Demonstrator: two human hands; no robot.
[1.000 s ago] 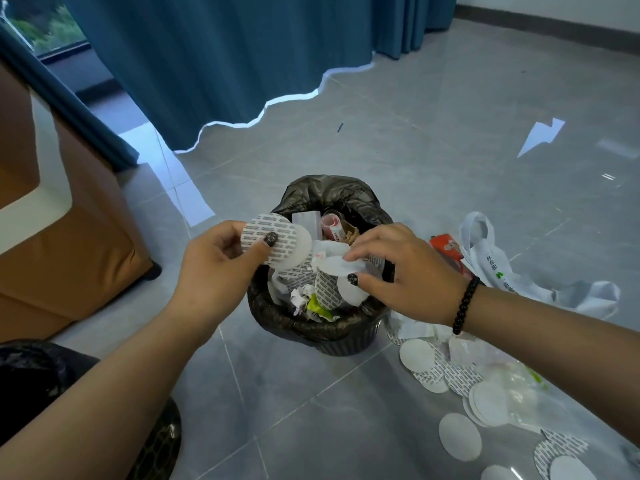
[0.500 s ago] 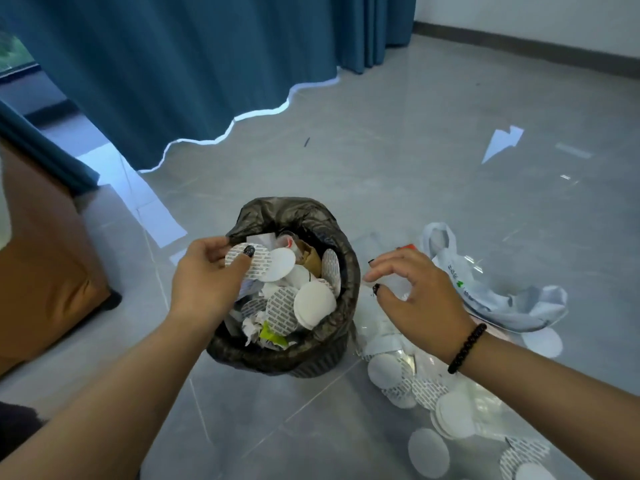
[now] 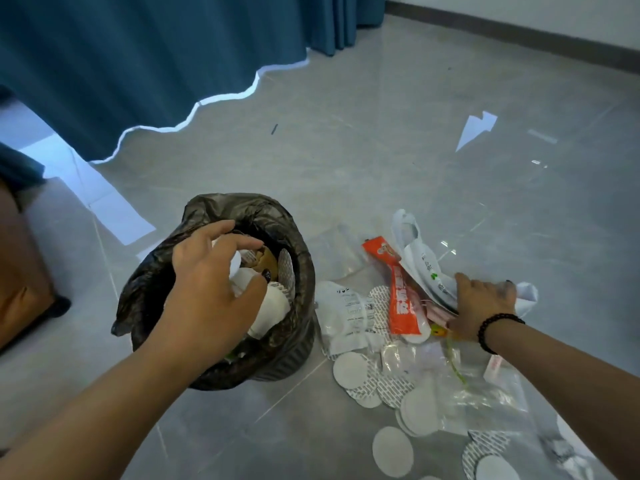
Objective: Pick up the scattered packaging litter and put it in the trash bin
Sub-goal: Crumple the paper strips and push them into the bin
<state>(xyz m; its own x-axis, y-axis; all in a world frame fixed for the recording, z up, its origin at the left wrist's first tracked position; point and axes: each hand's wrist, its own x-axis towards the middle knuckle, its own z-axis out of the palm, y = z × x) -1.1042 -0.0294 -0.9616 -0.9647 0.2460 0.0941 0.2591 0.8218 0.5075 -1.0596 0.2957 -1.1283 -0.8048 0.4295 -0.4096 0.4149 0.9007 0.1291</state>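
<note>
Fingers of the left hand [image 3: 211,289] hang loose over the bin [image 3: 298,344]; the right hand [image 3: 481,306] grips a white bag [image 3: 420,261], beside an orange wrapper [image 3: 401,299] lying lengthwise away from the camera.

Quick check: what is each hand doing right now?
Left hand: open, fingers spread over the trash bin, holding nothing.
Right hand: gripping the white plastic bag.

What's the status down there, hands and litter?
Left hand open over the trash bin, holding nothing. Right hand on the white plastic bag; grip unclear. Orange wrapper, white discs on floor. Nothing in the way.
</note>
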